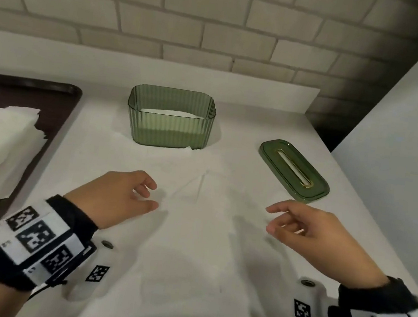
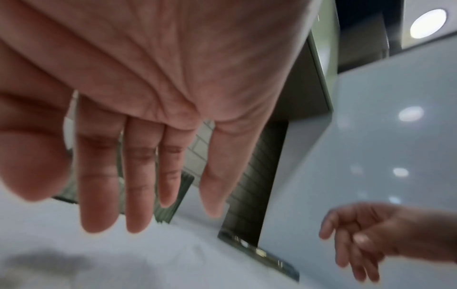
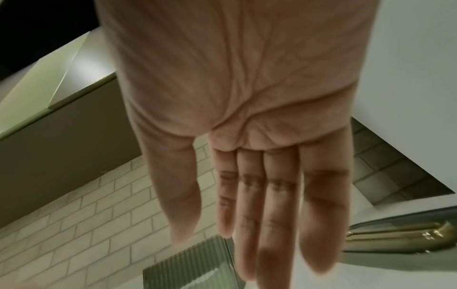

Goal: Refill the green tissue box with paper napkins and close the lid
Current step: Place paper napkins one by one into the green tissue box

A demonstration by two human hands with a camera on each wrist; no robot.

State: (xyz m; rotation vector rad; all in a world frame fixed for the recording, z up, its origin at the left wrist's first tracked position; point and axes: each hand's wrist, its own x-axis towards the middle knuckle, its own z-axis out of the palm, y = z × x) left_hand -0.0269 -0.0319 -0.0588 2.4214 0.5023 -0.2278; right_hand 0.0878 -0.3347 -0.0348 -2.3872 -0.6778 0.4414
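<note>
The ribbed green tissue box [image 1: 171,118] stands open at the back of the white table, with white napkins [image 1: 167,113] inside it. Its green lid [image 1: 294,170] with a gold-edged slot lies flat to the right, apart from the box. A stack of paper napkins [image 1: 0,146] sits on the dark tray [image 1: 60,117] at the left. My left hand [image 1: 131,196] hovers over the table in front of the box, fingers relaxed and empty. My right hand [image 1: 299,224] hovers just in front of the lid, also loose and empty. The wrist views show the left hand [image 2: 138,156] and the right hand [image 3: 247,176] with straight fingers, the box [image 3: 188,267] and the lid [image 3: 395,238].
A white brick wall [image 1: 216,25] runs behind the table. A pale panel [image 1: 399,126] stands at the right past the table's edge. A wrinkled white sheet [image 1: 196,221] covers the table in front of me.
</note>
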